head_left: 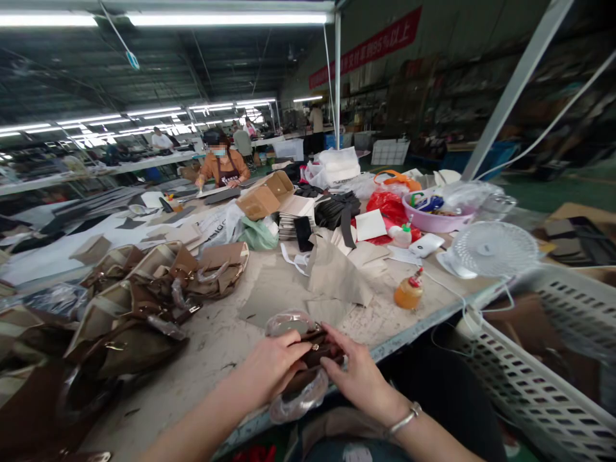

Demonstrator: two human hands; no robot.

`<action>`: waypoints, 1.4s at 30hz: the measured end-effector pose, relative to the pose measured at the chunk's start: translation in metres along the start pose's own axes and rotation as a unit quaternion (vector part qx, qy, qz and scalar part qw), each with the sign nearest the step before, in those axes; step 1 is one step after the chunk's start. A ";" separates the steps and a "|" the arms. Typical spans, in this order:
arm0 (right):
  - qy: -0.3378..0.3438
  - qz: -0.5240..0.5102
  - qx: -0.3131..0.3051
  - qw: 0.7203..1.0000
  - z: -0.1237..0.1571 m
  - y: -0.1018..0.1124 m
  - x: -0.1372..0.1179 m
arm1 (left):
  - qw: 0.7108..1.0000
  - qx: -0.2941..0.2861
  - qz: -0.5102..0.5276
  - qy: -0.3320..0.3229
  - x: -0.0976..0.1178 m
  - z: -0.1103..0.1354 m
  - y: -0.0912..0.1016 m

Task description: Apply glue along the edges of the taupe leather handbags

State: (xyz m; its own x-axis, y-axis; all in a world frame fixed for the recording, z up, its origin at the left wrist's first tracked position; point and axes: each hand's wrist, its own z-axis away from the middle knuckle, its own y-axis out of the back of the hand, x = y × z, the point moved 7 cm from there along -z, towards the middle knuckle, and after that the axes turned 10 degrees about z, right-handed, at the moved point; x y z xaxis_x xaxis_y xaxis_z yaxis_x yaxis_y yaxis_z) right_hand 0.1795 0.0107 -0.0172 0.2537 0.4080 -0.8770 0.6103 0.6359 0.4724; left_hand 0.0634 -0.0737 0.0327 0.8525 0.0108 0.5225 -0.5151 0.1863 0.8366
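A brown handbag (315, 360) rests at the front edge of the table, between both hands. Its two handles, wrapped in clear plastic, curve out in front and behind; the near handle (301, 399) hangs over the edge. My left hand (276, 362) grips the bag's left side, fingers bent over its top. My right hand (356, 372) holds the right side, with thumb and fingers on either side of the top edge. A small gold-coloured metal fitting shows between the hands. Much of the bag's body is hidden by the hands.
Several brown handbags (125, 321) crowd the table's left. Beyond my hands lie beige sheets (337, 273), a phone (303, 233) and a bottle of amber liquid (409, 292). A white fan (495, 249) and a perforated crate (524, 378) stand right. A co-worker (224, 163) sits across.
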 end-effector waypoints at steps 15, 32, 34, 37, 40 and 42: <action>-0.078 -0.079 -0.026 0.993 0.002 -0.010 0.003 | 0.991 0.017 0.077 0.104 -0.007 -0.020 -0.008; -0.094 -0.034 -0.034 0.994 -0.002 -0.014 0.020 | 0.969 0.011 0.136 0.204 -0.078 0.106 0.026; -0.085 -0.056 -0.033 0.994 -0.002 -0.017 0.019 | 0.947 0.046 0.186 0.257 -0.099 0.123 0.018; -0.083 -0.130 -0.028 0.988 -0.002 -0.021 0.018 | 0.885 0.109 0.340 0.298 -0.115 0.133 -0.008; -0.121 -0.245 -0.028 0.962 0.001 -0.027 0.029 | 0.776 0.127 0.558 0.264 -0.106 0.118 -0.034; -0.152 -0.294 -0.008 0.944 0.005 -0.028 0.042 | 0.742 0.108 0.623 0.220 -0.093 0.101 -0.041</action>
State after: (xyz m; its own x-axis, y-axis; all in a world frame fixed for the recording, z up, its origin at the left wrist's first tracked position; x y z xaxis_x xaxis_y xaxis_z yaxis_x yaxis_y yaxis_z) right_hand 0.1771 0.0071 -0.0680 0.0803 -0.2242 -0.9712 0.7016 0.7049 -0.1047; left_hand -0.0033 -0.1817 -0.0337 -0.3773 0.3716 0.8483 -0.8896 -0.3999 -0.2205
